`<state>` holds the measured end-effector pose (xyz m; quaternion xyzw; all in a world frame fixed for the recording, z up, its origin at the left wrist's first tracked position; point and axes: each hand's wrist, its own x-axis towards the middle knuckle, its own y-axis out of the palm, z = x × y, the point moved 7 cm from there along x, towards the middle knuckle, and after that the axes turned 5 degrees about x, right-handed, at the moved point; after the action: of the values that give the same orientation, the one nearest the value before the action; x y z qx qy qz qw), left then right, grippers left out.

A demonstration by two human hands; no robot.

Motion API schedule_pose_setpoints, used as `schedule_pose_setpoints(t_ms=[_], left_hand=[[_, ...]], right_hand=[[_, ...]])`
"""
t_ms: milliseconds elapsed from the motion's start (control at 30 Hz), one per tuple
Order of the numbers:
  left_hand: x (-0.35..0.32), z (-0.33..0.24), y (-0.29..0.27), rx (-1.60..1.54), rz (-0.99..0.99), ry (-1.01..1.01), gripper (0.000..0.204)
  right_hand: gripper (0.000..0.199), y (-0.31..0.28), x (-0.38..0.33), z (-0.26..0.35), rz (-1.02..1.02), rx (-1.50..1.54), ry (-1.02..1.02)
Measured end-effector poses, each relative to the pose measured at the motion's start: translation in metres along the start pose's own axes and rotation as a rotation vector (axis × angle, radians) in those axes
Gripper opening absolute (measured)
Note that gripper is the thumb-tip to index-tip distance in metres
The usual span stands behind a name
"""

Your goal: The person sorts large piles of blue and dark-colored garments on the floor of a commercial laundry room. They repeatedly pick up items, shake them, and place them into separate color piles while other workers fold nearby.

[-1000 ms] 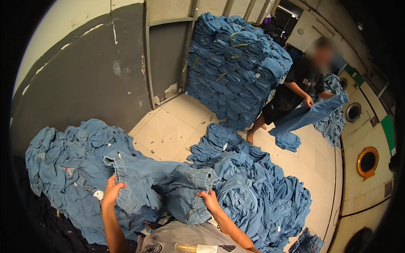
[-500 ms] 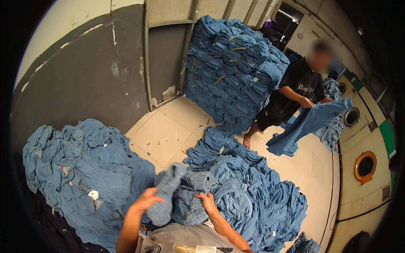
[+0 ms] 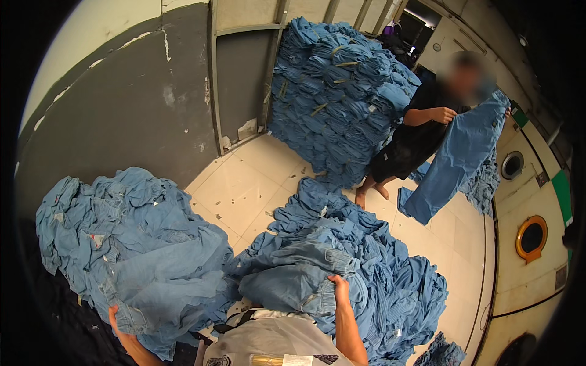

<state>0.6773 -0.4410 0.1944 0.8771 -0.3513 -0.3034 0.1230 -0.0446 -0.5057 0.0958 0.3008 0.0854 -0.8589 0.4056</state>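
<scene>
Your left hand [image 3: 119,323] and right hand [image 3: 337,287] each clench the waistband of blue jeans [image 3: 201,287], stretched wide between the left pile [image 3: 110,226] and floor heap [image 3: 378,268], apparently to straighten them.

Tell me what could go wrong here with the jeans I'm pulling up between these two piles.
The pair of jeans stretches between your left hand and right hand; it could snag on the centre heap and drag other pairs along. Loose denim spreads across the tiled floor near the co-worker's bare feet, possibly a trip hazard. The tall bundled stack behind might shed bundles if bumped.
</scene>
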Motion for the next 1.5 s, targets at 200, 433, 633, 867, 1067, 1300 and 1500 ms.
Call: schedule_pose_setpoints(t_ms=[200, 433, 633, 867, 1067, 1300, 1500], left_hand=[[-0.04, 0.022, -0.03, 0.293, 0.166, 0.01, 0.035], [-0.1, 0.093, 0.036, 0.74, 0.228, 0.078, 0.059], [-0.21, 0.17, 0.118, 1.339, 0.84, 0.233, 0.077], [-0.285, 0.191, 0.077, 1.397, 0.919, 0.104, 0.087], [-0.301, 0.189, 0.032, 1.283, 0.74, 0.054, 0.087], [-0.313, 0.191, -0.007, 1.119, 0.409, -0.028, 0.086], [-0.338, 0.197, -0.035, 1.004, 0.154, -0.031, 0.086]], right_hand=[[0.042, 0.018, -0.035, -0.01, 0.006, 0.013, -0.01], [0.049, 0.094, -0.11, -0.032, 0.316, -0.336, -0.066], [0.043, 0.137, -0.183, -0.085, 0.759, -0.561, -0.101], [0.04, 0.104, -0.223, -0.131, 0.716, -0.569, -0.026], [0.04, 0.118, -0.241, -0.151, 0.822, -0.699, 0.039], [0.044, 0.161, -0.265, -0.18, 1.077, -0.963, 0.077], [0.049, 0.175, -0.282, -0.207, 1.233, -1.162, -0.026]])
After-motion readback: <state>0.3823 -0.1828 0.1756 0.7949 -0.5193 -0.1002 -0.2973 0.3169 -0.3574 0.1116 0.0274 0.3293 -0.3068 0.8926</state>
